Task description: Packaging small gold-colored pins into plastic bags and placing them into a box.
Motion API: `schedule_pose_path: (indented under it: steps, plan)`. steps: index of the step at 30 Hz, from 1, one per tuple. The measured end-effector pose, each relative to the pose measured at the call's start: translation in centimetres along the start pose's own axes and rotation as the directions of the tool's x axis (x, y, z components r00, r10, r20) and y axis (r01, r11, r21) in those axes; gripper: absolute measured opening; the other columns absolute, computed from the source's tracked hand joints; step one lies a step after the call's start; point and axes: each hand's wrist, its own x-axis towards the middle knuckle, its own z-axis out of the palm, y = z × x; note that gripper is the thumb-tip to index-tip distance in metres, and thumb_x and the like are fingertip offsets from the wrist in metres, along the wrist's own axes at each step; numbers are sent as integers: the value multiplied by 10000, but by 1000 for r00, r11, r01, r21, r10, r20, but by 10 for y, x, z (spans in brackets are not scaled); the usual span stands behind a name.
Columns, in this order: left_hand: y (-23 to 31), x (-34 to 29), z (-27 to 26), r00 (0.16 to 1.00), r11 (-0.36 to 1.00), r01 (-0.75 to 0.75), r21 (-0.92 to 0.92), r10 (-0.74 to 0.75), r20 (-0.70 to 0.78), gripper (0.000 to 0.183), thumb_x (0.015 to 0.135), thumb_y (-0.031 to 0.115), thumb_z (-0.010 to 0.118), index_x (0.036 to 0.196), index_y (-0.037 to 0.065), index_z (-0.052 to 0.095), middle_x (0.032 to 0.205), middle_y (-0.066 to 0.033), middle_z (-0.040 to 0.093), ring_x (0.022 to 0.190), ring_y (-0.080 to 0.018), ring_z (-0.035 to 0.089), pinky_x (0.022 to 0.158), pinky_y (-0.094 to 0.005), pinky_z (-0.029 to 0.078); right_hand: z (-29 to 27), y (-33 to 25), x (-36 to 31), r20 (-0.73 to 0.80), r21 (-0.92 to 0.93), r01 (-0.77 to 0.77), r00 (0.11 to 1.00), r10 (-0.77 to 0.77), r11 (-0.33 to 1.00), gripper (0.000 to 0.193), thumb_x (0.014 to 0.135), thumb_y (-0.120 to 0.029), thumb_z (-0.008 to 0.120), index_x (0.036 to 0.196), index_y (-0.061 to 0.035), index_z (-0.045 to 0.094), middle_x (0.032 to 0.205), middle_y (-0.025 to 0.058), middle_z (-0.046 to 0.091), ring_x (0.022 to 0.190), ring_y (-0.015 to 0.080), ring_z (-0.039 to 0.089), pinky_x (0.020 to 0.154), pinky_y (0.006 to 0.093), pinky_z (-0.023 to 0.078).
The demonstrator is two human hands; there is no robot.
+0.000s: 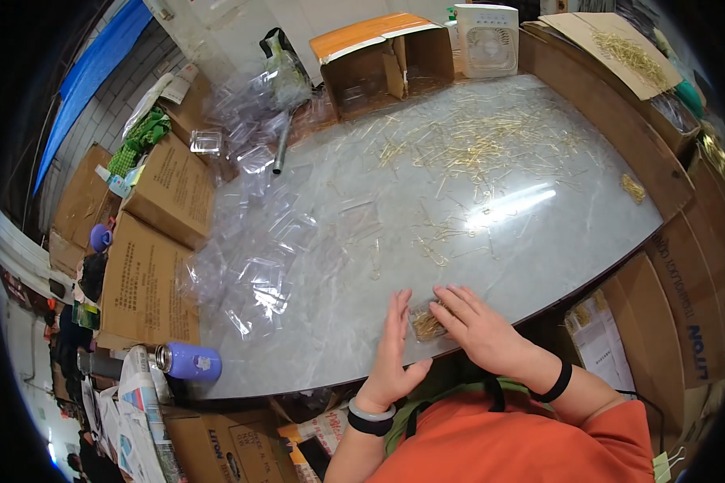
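Note:
A small clear plastic box (pixel 427 324) filled with thin gold-coloured metal pins lies at the near edge of the table, between my hands. My left hand (pixel 391 350) stands on edge along the box's left side, its fingers stretched out and its thumb apart. From the right, my right hand (pixel 477 328) reaches over the box with extended fingers, the fingertips at its far right corner. Whether either palm presses on the box is hard to tell. Farther off, a loose spread of gold pins (pixel 479 149) covers the far right part of the tabletop, with a smaller cluster (pixel 435 245) nearer me.
Clear empty plastic boxes (pixel 258 282) pile up along the left of the grey table (pixel 330 322). A purple bottle (pixel 193 362) stands at the near left corner. Cardboard boxes (pixel 149 282) line the left; an open carton (pixel 354 76) and a white fan (pixel 489 44) stand at the back.

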Motion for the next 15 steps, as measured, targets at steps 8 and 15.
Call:
schedule_pose_path:
  steps: [8, 15]
  plan:
    - [-13, -5, 2, 980, 1000, -29, -6, 27, -197, 766, 933, 134, 573, 1592, -41, 224, 1623, -246, 280, 1527, -368, 267, 1238, -493, 228, 5, -7, 1, -22, -155, -54, 998, 51, 987, 538, 883, -86, 630, 1398, 33, 530, 1532, 199, 453, 1402, 433, 430, 1172, 547, 361]
    - [1, 0, 16, 986, 682, -135, 719, 167, 27, 498, 1007, 152, 559, 1428, -99, 473, 1507, -279, 425, 1443, -471, 361, 1184, -510, 330, -8, -11, 4, -35, 80, -67, 997, 70, 995, 584, 920, -249, 707, 1418, -6, 522, 1524, 203, 456, 1433, 436, 382, 1168, 527, 358]
